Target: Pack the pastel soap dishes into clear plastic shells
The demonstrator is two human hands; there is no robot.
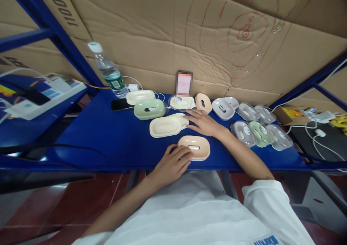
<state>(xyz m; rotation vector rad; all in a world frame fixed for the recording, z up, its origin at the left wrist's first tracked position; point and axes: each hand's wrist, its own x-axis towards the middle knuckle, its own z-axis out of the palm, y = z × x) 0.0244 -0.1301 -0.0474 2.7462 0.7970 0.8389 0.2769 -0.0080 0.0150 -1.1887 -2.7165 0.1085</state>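
Observation:
A peach oval soap dish (204, 151) with a slot in its middle sits on the blue table in front of me. My left hand (175, 162) rests at its left rim, fingers apart and partly over the dish. Just beyond it lies a cream oval dish (164, 125) with a smaller rounded part at its right end. My right hand (202, 122) is beside that end, its fingers stretched out and the tips at the edge. Whether they press on it I cannot tell.
Farther back are a green dish (149, 109), another cream dish (140, 97), a clear-wrapped cream dish (182, 102), an upright peach piece (203, 103) and a grey dish (223, 108). Several wrapped dishes (244, 133) stand right. A water bottle (112, 76) and phone (184, 83) stand behind.

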